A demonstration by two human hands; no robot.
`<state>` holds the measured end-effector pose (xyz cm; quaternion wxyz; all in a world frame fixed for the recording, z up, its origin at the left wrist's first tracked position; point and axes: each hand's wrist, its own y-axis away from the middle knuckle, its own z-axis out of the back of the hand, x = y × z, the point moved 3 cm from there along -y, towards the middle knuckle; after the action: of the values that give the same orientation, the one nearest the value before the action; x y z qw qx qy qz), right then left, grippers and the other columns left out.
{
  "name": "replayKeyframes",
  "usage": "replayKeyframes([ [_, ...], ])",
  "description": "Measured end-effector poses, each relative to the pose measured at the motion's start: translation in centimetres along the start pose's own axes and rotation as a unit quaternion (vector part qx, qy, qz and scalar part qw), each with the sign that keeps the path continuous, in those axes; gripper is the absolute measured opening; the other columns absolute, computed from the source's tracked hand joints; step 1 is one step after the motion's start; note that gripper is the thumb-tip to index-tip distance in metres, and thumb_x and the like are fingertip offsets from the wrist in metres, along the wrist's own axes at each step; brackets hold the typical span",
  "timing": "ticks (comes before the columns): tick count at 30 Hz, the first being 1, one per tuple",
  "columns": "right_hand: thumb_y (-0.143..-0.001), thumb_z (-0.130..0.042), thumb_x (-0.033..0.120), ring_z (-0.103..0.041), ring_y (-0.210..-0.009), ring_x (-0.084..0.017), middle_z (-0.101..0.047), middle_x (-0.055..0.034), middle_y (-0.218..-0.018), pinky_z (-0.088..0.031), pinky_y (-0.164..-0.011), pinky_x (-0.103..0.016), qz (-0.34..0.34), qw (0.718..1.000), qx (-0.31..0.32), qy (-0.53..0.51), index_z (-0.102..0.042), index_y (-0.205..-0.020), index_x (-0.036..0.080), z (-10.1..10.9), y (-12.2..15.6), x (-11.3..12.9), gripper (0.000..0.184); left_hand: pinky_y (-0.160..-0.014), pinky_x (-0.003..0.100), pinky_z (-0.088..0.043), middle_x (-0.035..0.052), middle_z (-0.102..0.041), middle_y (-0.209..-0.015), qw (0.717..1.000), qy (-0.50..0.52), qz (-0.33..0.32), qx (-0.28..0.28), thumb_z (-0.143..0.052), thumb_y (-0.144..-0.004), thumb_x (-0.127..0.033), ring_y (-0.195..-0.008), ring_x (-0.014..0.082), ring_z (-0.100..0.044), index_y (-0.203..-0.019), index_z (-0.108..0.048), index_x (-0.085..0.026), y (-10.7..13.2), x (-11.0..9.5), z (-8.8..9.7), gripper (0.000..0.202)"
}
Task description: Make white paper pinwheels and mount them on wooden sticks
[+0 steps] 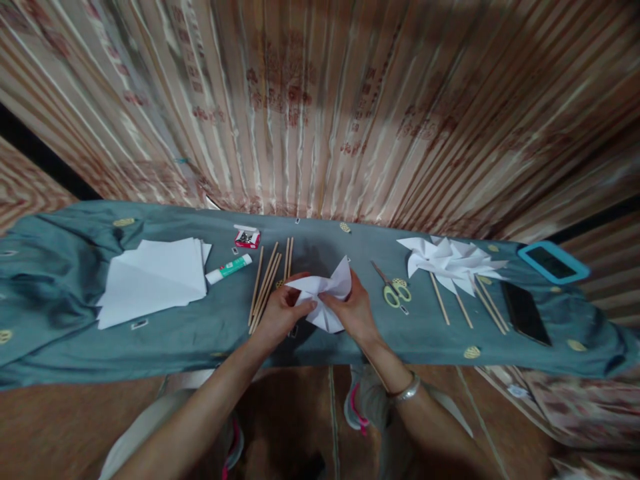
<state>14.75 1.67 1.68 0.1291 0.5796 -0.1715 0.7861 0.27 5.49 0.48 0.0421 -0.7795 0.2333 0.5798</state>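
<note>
Pinwheel paper (320,285) is being held over the desk (425,347) by the left hand (279,308) and right hand (355,308), fingers (305,308) closed on its vanes, presumably because folds are being kept flat, though its underside is being hidden.

Along the frame's top a tan curtain (325,100) is showing reddish-brown prints, at centre a paper pinwheel (327,300) is standing out white against a teal cloth (170,347) bearing yellow motifs, and at far right a device (553,262) is showing a blue border.
</note>
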Motion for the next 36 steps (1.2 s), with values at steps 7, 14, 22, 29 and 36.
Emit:
replayKeyframes([
  [7, -0.06, -0.076, 0.028, -0.068, -0.085, -0.025, -0.073, -0.0083, -0.099, -0.055, -0.078, -0.04, -0.025, 0.998, -0.015, -0.048, -0.06, -0.11, 0.017, 0.6, -0.5, -0.6, 0.054, -0.083, 0.034, -0.05, 0.0081, -0.072, -0.094, 0.999, -0.013, -0.035, -0.005, -0.077, -0.057, -0.03, -0.089, 0.0224, -0.067, -0.106, -0.062, -0.014, 0.0, -0.1, 0.9, 0.053],
  [14, -0.05, -0.085, 0.029, -0.068, -0.068, -0.019, -0.074, -0.0018, -0.081, -0.055, -0.064, -0.031, -0.127, 0.967, -0.031, -0.218, -0.064, -0.096, 0.018, 3.8, -1.1, -1.5, 0.051, -0.081, 0.032, -0.05, 0.0048, -0.071, -0.092, 0.933, -0.301, -0.172, -0.099, -0.06, -0.076, -0.035, -0.085, 0.0196, -0.064, -0.091, -0.07, -0.021, -1.1, -1.9, 5.4, 0.023],
  [22, -0.052, -0.086, 0.022, -0.07, -0.069, -0.02, -0.075, -0.0014, -0.079, -0.057, -0.065, -0.032, -0.15, 0.953, -0.03, -0.261, -0.066, -0.092, 0.018, 6.5, -0.6, -2.3, 0.045, -0.079, 0.033, -0.05, 0.0075, -0.068, -0.088, 0.824, -0.497, -0.246, -0.113, -0.051, -0.079, -0.021, -0.084, 0.0213, -0.064, -0.09, -0.072, -0.018, -1.2, -2.7, 9.3, 0.024],
  [29, -0.051, -0.087, 0.021, -0.071, -0.07, -0.021, -0.076, -0.0022, -0.082, -0.058, -0.066, -0.034, -0.165, 0.951, -0.022, -0.262, -0.066, -0.101, 0.019, 6.7, -0.4, -3.0, 0.054, -0.08, 0.034, -0.05, 0.0079, -0.067, -0.088, 0.788, -0.559, -0.246, -0.08, -0.049, -0.083, -0.021, -0.085, 0.0217, -0.062, -0.089, -0.073, -0.019, -2.1, -1.6, 9.3, 0.024],
  [36, -0.05, -0.087, 0.021, -0.07, -0.067, -0.02, -0.075, -0.0014, -0.079, -0.057, -0.064, -0.033, -0.171, 0.949, -0.022, -0.265, -0.066, -0.094, 0.018, 6.5, -0.4, -2.9, 0.048, -0.081, 0.034, -0.047, 0.0065, -0.066, -0.084, 0.716, -0.653, -0.239, -0.059, -0.056, -0.081, -0.021, -0.084, 0.0222, -0.058, -0.09, -0.071, -0.02, -2.7, -1.2, 7.8, 0.017],
])
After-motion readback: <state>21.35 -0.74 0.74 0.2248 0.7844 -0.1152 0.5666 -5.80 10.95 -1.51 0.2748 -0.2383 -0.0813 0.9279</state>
